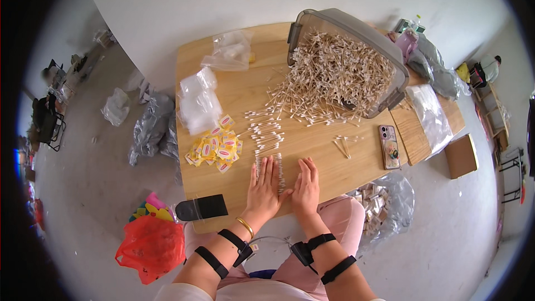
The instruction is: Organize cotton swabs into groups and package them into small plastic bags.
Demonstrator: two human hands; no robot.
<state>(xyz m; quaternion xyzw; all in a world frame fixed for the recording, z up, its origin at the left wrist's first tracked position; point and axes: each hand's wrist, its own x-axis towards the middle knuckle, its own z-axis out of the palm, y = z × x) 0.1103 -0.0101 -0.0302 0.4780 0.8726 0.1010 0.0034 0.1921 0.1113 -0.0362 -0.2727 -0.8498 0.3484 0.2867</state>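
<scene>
My left hand (264, 190) lies flat, fingers stretched out, on a row of cotton swabs (267, 135) lined up side by side near the table's front edge. Just to its right my right hand (306, 187) rests on the wood with its fingers extended, thumb toward the left hand, and no object visible in it. The palms hide part of the row. Farther back, a grey clear bin (394, 51) lies tipped on its side, and a large heap of loose cotton swabs (343, 72) spills from it toward the row.
Yellow-and-white paper labels (214, 149) lie in a pile left of the row, below clear plastic bags (199, 100). A black flat pad (209, 206) sits at the front left corner. A phone (389, 146) lies at right. Beside my legs are a red bag (150, 249) and a bag of small packs (398, 203).
</scene>
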